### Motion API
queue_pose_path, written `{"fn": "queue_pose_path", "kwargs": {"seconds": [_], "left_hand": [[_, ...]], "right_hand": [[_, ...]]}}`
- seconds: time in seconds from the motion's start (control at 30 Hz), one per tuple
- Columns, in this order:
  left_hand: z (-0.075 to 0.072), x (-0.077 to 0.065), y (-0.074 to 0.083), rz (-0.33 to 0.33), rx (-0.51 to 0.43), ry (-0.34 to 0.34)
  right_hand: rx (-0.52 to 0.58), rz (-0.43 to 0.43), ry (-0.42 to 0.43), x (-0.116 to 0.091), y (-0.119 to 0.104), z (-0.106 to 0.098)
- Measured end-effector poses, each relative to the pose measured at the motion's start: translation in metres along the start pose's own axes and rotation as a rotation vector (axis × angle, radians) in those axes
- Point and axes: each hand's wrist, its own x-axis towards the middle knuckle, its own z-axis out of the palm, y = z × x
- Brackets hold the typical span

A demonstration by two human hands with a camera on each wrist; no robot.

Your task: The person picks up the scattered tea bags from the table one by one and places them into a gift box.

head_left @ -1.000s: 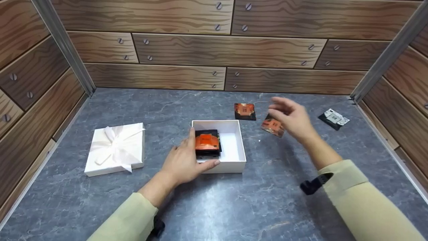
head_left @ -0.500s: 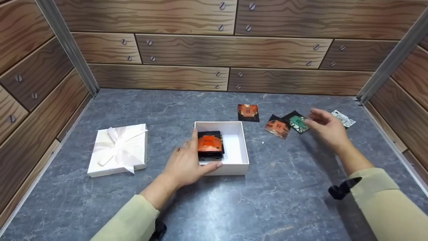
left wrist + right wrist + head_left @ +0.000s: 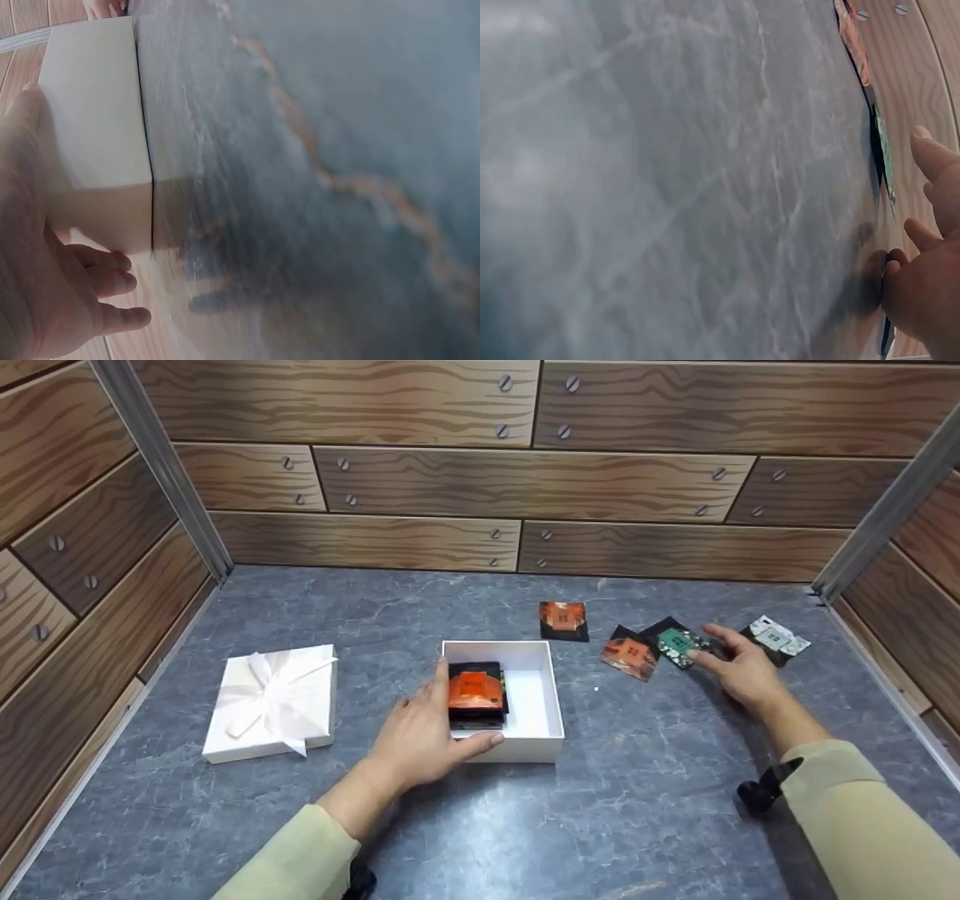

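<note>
My left hand [image 3: 420,731] lies at the near left corner of an open white box [image 3: 556,690]. Its thumb stretches along the front rim and its fingers lie along the left wall; the left wrist view shows that hand beside the box wall [image 3: 97,105]. Inside, on the left, is a stack of packets topped by an orange-and-black one [image 3: 476,688]. My right hand [image 3: 750,675] is low over the table, thumb and forefinger apart, at the right edge of a green-and-black packet [image 3: 676,643]. Whether the thumb touches it, I cannot tell. The right wrist view also shows this packet [image 3: 885,146] edge-on.
A white lid with a ribbon bow [image 3: 274,701] lies at left. Two orange-and-black packets, one [image 3: 564,619] behind the box and one [image 3: 630,652] beside the green packet, lie flat. A silver-and-black packet [image 3: 776,637] lies far right. Wood-patterned walls [image 3: 420,484] enclose the table.
My right hand has moved right from above the nearer orange packet, uncovering the green one, and lowered toward it. The left hand stays at the box. The head view has shifted slightly.
</note>
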Motion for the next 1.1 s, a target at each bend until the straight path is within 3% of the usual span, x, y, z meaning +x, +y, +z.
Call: {"fn": "queue_pose_path", "kwargs": {"seconds": [0.8,1.1], "left_hand": [[0.000,-0.001,0.001,-0.003,-0.009,-0.010],[-0.001,-0.001,0.001,-0.027,-0.016,-0.023]], "right_hand": [[-0.158,-0.091,-0.073,0.008,0.003,0.002],[-0.176,-0.045,-0.110,-0.002,0.004,-0.003]]}}
